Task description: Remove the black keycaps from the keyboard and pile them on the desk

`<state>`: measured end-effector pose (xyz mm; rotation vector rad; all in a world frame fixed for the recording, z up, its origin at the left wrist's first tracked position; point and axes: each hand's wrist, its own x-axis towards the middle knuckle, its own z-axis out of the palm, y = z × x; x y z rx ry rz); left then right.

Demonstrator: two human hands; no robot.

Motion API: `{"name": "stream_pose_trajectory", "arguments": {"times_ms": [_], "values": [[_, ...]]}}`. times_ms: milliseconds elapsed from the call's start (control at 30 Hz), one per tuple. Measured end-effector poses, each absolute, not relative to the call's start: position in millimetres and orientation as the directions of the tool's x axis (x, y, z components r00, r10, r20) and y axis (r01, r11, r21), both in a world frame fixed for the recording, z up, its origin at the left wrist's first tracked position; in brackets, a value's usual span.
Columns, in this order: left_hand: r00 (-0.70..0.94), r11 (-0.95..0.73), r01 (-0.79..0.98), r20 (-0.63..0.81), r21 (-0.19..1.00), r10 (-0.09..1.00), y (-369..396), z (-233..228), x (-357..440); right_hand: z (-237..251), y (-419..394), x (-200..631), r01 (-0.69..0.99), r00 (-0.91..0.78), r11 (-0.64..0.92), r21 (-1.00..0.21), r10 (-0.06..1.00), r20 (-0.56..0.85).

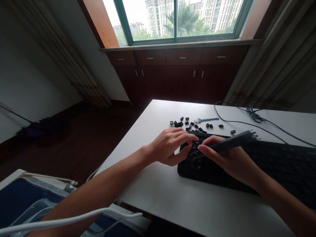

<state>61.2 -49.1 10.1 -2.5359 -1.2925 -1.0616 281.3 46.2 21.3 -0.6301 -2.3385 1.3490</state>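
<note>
My left hand (172, 144) rests over the left end of a black keyboard (222, 181). Its index finger reaches out across the keys and the thumb is bent below, with a gap between their tips. In my right hand (227, 159) is a dark keycap puller with a brush end (232, 141), gripped between thumb and fingers. Bristles stick out at its upper right end, while thin wire prongs point down to the keys beside my left thumb. Several loose black keycaps (200, 129) lie scattered behind the keyboard. Shadow hides which key the wires touch.
A small blue-handled brush (208, 119) lies behind the keycaps on the white table (153, 191). A black cable (254, 115) is coiled at the back right. Left of the table are a blue zippered bag (14, 197) and a white curved tube (74, 217).
</note>
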Motion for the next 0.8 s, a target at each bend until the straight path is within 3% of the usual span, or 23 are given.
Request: {"name": "stream_pose_trajectory", "arguments": {"times_ms": [300, 533, 800], "values": [[0.426, -0.64, 0.743, 0.601, 0.194, 0.677, -48, 8, 63, 21, 56, 287, 0.285, -0.813, 0.395, -0.873, 0.583, -0.001], [0.469, -0.676, 0.707, 0.578, 0.208, 0.668, -49, 8, 65, 22, 56, 287, 0.26, -0.814, 0.493, -0.83, 0.574, 0.086], [0.484, -0.671, 0.717, 0.556, 0.19, 0.676, -50, 8, 64, 28, 56, 289, 0.254, -0.839, 0.477, -0.842, 0.541, 0.054]]}}
